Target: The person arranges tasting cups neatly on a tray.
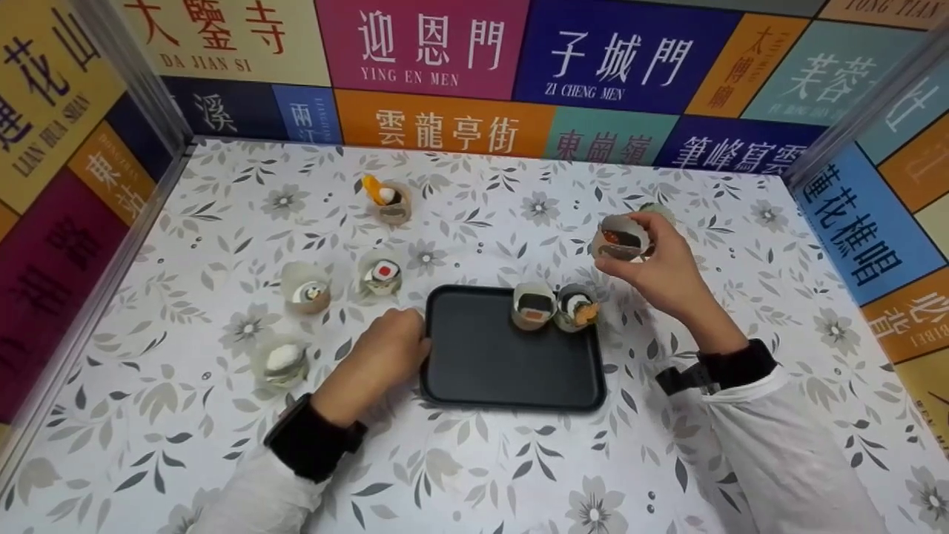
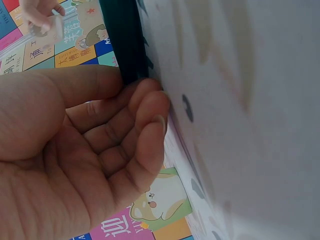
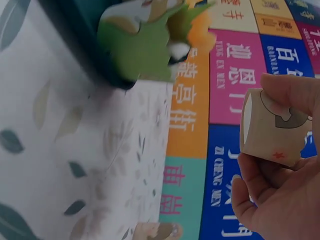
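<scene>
My left hand (image 1: 389, 345) grips the left edge of a dark tray (image 1: 511, 371); in the left wrist view its thumb and curled fingers close on the tray's rim (image 2: 127, 40). Two printed paper cups with toy-like sushi pieces stand at the tray's back right, one with an orange-and-dark piece (image 1: 532, 305), the other with a white and orange piece (image 1: 580, 310). Beyond that corner, my right hand (image 1: 671, 274) holds a beige paper cup (image 3: 275, 125) between thumb and fingers, with a red-orange and dark piece (image 1: 623, 239) inside. The held cup appears above the tabletop.
Left of the tray stand several more filled cups: one with a white piece (image 1: 282, 361), one with a small roll (image 1: 308, 293), one with a red-centred roll (image 1: 383, 272). An orange-topped cup (image 1: 391, 204) is farther back. Another cup (image 1: 658, 213) is partly hidden behind my right hand. Printed panels (image 1: 422, 52) enclose the table.
</scene>
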